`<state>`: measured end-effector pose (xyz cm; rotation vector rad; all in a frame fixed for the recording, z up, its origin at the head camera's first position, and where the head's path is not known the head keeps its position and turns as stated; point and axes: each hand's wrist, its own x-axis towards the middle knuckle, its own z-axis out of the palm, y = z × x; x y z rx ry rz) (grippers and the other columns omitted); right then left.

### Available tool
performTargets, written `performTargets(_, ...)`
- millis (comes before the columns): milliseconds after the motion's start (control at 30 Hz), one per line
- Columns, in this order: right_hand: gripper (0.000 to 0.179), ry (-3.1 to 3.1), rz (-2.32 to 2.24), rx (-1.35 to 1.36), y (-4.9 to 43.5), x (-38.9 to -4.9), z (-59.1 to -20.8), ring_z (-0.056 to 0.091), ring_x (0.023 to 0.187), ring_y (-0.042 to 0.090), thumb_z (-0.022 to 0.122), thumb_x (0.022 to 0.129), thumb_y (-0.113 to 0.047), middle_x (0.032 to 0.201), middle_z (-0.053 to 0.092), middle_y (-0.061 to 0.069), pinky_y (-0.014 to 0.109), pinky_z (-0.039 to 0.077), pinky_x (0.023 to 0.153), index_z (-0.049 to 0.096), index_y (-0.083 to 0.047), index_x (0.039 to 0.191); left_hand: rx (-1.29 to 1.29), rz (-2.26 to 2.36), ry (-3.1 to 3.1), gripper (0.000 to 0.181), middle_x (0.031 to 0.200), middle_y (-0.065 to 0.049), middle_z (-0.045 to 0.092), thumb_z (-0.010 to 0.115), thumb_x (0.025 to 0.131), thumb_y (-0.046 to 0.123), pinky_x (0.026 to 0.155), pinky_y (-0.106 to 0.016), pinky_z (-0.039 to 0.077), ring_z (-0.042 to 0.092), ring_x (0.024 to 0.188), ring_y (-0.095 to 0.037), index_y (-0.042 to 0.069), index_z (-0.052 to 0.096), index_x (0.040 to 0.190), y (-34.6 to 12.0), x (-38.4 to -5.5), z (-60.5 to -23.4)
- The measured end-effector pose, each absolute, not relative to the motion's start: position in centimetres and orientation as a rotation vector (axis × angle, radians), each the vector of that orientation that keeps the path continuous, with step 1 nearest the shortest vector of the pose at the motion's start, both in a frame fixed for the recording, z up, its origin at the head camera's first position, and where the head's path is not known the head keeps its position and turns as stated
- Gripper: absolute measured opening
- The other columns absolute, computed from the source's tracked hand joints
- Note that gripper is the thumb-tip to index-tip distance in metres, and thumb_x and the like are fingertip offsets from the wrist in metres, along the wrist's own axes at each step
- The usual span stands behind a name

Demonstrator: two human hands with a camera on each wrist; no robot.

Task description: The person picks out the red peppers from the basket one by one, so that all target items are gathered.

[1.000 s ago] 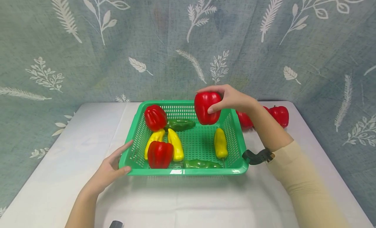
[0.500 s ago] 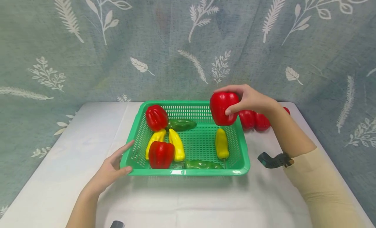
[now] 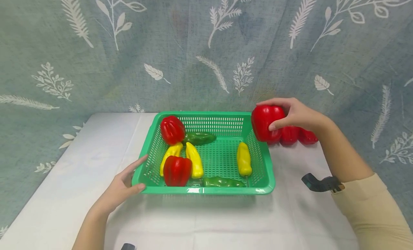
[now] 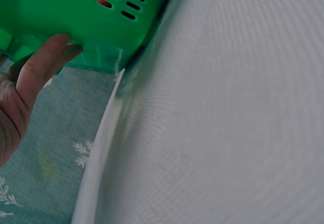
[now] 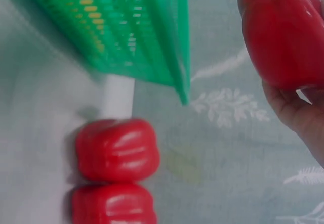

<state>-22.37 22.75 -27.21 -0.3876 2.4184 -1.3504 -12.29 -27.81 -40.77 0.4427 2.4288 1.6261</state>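
Note:
My right hand [image 3: 300,115] grips a red bell pepper [image 3: 265,123] from above, thumb on the near side, over the right rim of a green basket [image 3: 226,190]. In the right wrist view, that held pepper [image 5: 286,34] is clear of the basket wall. My left hand [image 3: 119,189] touches the basket's left front corner, its fingers fairly straight in the left wrist view. Inside the basket are two red bell peppers [image 3: 177,170], several yellow peppers [image 3: 244,159] and two long green peppers [image 3: 222,182].
Right of the basket, red bell peppers [image 3: 289,136] lie in a row on the white-covered table [image 3: 226,221], partly hidden by my right hand and arm. A patterned grey-green cloth [image 3: 180,56] hangs behind the table.
My right hand has carried the red bell pepper rightward, from above the basket's interior to its right rim, and slightly lower at the end. My left hand stays at the basket's corner.

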Motion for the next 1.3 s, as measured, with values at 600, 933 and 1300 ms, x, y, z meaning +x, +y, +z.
performTargets(600, 0.071, 2.543, -1.271, -0.285, 28.8, -19.8, -28.5, 0.046, 0.112, 0.033, 0.079, 0.072, -0.013, 0.127, 0.048, 0.011, 0.041, 0.057, 0.072, 0.046, -0.014, 0.136, 0.432, 1.625, 2.438, 0.074, 0.156, -0.019, 0.016, 0.064, 0.087, 0.005, 0.087, -0.017, 0.046, 0.031, 0.121, 0.015, 0.019, 0.028, 0.15, -27.8, -12.2, -40.8)
performTargets(933, 0.074, 2.647, -1.153, -0.168, 32.8, -18.3, -29.3, 0.044, 0.113, 0.036, 0.078, 0.075, -0.018, 0.13, 0.043, 0.015, 0.039, 0.057, 0.069, 0.04, -0.01, 0.138, 0.439, 1.646, 2.419, 0.074, 0.156, -0.019, 0.015, 0.063, 0.087, 0.003, 0.088, -0.016, 0.046, 0.031, 0.122, 0.014, 0.019, 0.028, 0.15, -27.8, -12.2, -40.9)
performTargets(1300, 0.074, 2.675, -1.093, -0.124, 35.8, -17.2, -32.3, 0.041, 0.112, 0.04, 0.076, 0.077, -0.019, 0.13, 0.041, 0.024, 0.036, 0.056, 0.066, 0.036, -0.003, 0.137, 0.447, 1.653, 2.41, 0.074, 0.156, -0.02, 0.014, 0.062, 0.087, 0.002, 0.087, -0.019, 0.048, 0.039, 0.118, 0.013, 0.019, 0.027, 0.15, -27.9, -12.2, -41.0)
